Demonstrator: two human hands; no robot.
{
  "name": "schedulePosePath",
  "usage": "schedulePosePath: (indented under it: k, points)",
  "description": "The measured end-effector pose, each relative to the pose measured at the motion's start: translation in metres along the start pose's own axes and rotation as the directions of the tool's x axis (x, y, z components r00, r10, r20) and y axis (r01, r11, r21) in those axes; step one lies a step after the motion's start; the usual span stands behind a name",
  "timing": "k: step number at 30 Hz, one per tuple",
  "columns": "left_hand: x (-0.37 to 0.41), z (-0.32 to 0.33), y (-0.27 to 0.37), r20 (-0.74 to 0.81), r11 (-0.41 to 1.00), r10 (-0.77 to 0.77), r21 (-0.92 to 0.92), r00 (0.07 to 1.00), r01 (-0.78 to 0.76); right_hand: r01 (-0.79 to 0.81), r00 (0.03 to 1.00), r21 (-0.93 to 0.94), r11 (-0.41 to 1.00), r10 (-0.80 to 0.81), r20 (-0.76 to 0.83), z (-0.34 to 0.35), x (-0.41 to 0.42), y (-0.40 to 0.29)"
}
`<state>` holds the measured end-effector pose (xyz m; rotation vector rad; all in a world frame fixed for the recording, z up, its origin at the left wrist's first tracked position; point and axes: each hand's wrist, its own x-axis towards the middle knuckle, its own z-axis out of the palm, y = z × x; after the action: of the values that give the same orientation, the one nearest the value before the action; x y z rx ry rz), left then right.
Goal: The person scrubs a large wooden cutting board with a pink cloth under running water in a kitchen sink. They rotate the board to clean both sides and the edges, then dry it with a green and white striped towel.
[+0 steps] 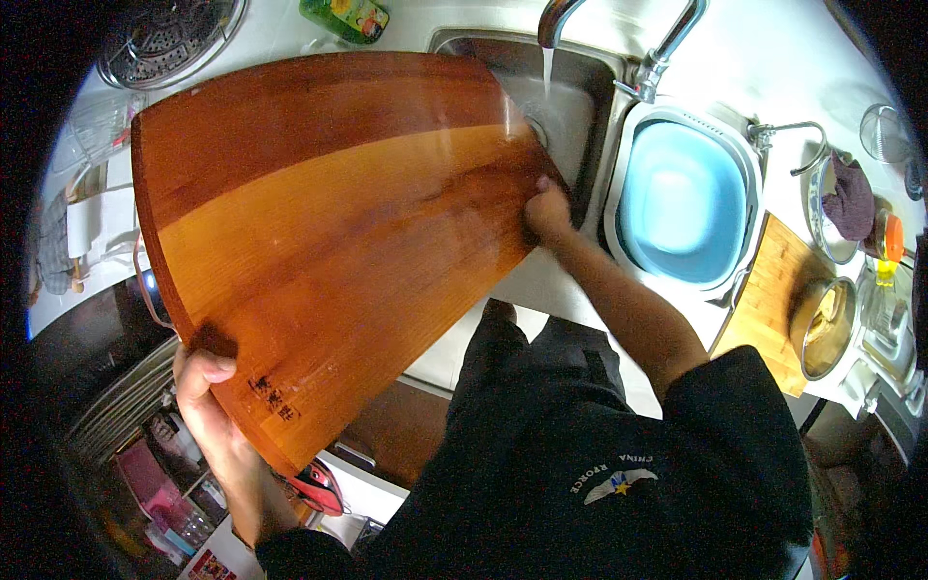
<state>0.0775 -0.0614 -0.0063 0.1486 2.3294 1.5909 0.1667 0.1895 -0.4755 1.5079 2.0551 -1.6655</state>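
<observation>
A large wooden cutting board with reddish-brown and yellow grain spans the view in front of me, tilted, its far right end over the steel sink basin. My left hand grips its near left end, thumb on top and the other fingers hidden below. At the opposite end, my right hand holds the near edge, its fingers partly out of sight. Water runs from the faucet into the basin, just past the board's right end. Dark marks are printed at the board's near corner.
A pale blue plastic tub sits right of the basin. Beyond it are a smaller bamboo board, a metal bowl with food and a bowl with a purple cloth. A green bottle lies behind the board, near a round perforated steel rack.
</observation>
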Motion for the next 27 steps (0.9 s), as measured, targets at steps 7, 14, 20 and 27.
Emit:
schedulePosePath:
  k: [7, 14, 20, 27]
  points:
    - [0.016, -0.003, 0.005, 0.030, 0.960, -0.169, -0.220, 0.985, 0.171, -0.096, 0.991, 0.224, 0.970, 0.114, -0.069, 0.004, 0.171, -0.031]
    - [0.018, -0.006, 0.016, -0.028, 0.968, -0.175, -0.189, 0.984, 0.167, 0.236, 0.925, 0.659, 0.714, -0.373, 0.072, 0.010, 0.206, -0.089]
    - [0.015, 0.000, 0.022, -0.076, 0.977, -0.197, -0.097, 0.977, 0.189, 0.103, 0.990, 0.067, 0.992, -0.095, -0.105, 0.003, 0.242, 0.014]
    - [0.010, -0.006, 0.020, -0.153, 0.960, -0.278, -0.023, 0.948, 0.278, -0.150, 0.985, 0.920, 0.363, -0.031, 0.172, -0.039, 0.189, -0.045]
